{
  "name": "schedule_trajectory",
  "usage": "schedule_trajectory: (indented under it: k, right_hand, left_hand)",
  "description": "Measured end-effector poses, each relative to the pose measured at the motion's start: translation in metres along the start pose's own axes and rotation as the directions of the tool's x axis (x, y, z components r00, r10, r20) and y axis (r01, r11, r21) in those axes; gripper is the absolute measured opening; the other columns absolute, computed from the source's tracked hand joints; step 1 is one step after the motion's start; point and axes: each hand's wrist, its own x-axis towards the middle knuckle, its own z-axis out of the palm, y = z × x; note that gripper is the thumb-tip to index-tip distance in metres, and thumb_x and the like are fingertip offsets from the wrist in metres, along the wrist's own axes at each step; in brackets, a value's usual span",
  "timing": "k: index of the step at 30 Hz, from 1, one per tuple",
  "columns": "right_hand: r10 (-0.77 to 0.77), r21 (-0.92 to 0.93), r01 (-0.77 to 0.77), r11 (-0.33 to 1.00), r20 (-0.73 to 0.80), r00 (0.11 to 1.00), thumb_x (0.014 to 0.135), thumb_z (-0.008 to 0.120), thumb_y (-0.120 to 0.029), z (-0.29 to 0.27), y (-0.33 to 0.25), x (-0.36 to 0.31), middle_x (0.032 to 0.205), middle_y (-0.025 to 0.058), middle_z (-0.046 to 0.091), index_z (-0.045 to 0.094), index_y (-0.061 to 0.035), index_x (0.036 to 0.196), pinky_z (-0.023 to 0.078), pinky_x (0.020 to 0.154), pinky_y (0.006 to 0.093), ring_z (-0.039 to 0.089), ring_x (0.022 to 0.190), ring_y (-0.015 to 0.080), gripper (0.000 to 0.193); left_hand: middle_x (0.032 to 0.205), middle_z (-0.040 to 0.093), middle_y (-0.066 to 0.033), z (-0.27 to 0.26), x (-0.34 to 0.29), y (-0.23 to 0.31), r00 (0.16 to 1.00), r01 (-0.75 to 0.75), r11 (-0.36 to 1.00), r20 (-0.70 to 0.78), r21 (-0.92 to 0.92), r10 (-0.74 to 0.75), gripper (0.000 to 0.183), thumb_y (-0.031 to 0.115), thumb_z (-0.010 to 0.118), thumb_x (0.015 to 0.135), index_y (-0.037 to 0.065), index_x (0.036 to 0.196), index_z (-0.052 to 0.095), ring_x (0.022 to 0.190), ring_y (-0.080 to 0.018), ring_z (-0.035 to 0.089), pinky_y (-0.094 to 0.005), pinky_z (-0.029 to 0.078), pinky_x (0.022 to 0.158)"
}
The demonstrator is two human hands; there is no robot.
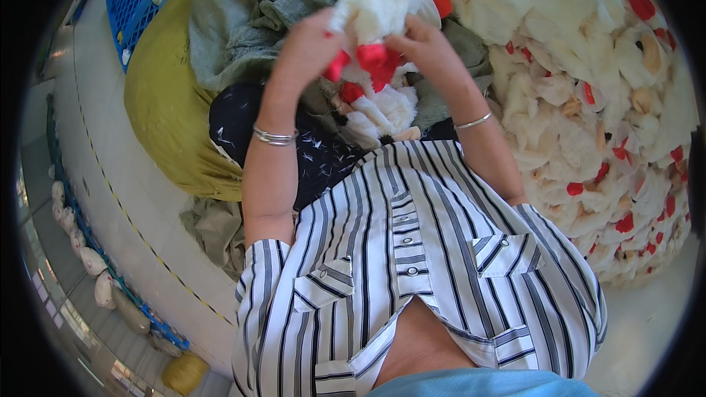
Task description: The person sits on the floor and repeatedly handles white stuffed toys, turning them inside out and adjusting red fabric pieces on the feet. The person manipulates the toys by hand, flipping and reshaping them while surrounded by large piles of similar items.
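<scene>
Between my two hands is a white plush toy skin (373, 11) with red fabric parts and tan pieces at its top. My left hand (312, 40) grips its left side, the fingers closed round the fur and blurred by motion. On the other side my right hand (425, 43) pinches the fabric next to a red part. Below it, another white plush piece (393, 109) with a red patch rests in my lap. Whether the held piece has stuffing in it I cannot make out.
A big heap of white plush skins (581, 117) with red and tan parts rises at my right. Grey-green cloth (228, 22) and a yellow-green sack (162, 110) lie at the left, near a blue plastic crate (125, 7). Several bundles (95, 261) line the far left.
</scene>
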Motion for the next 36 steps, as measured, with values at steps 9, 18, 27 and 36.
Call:
schedule_trajectory:
  k: [9,18,27,36]
  right_hand:
    - [-0.08,0.495,0.09,0.864,-0.042,0.996,0.095,0.053,-0.01,-0.076,-0.026,-0.018,0.106,0.0068,0.066,0.061,-0.0015,0.121,0.052,0.081,0.0255,0.064,0.093,0.0116,0.029]
    - [-0.365,0.683,0.356,0.638,-0.139,0.921,0.093,0.054,-0.009,-0.073,-0.045,-0.018,0.127,0.0148,0.058,0.047,0.0063,0.134,0.052,0.092,0.0325,0.06,0.112,0.0208,0.044]
    - [-0.316,-0.004,0.318,0.948,-0.113,0.942,0.079,0.08,-0.014,-0.038,-0.046,-0.018,0.111,0.0068,0.061,0.051,0.0026,0.125,0.052,0.087,0.0265,0.061,0.099,0.0124,0.058]
    - [-0.21,-0.004,0.219,0.976,-0.308,0.928,0.091,0.064,-0.018,-0.056,-0.035,-0.011,0.083,-0.0029,0.062,0.066,-0.0019,0.109,0.043,0.063,0.0211,0.053,0.073,0.0047,0.024]
  left_hand:
    - [0.109,0.067,-0.0132,-0.111,-0.02,-0.04,0.828,-0.271,0.713,-0.534,-0.647,-0.169,0.029,0.008,0.055,0.092,-0.001,0.119,0.059,0.095,-0.0207,0.067,-0.0317,0.056,0.079]
    - [0.123,0.06,-0.0181,-0.116,-0.026,-0.031,0.835,-0.545,0.313,-0.539,-0.778,0.114,0.032,0.004,0.049,0.094,0.002,0.125,0.056,0.111,-0.0248,0.061,-0.0365,0.053,0.092]
    - [0.11,0.064,-0.0133,-0.115,-0.013,-0.058,0.936,-0.346,0.201,-0.35,-0.916,0.016,0.02,0.006,0.053,0.089,0.001,0.104,0.065,0.102,-0.0278,0.061,-0.0415,0.05,0.093]
    - [0.108,0.065,-0.0143,-0.111,-0.014,-0.041,0.881,-0.467,0.255,-0.471,-0.847,0.048,0.025,0.007,0.056,0.093,-0.002,0.116,0.06,0.097,-0.0218,0.064,-0.0288,0.054,0.074]
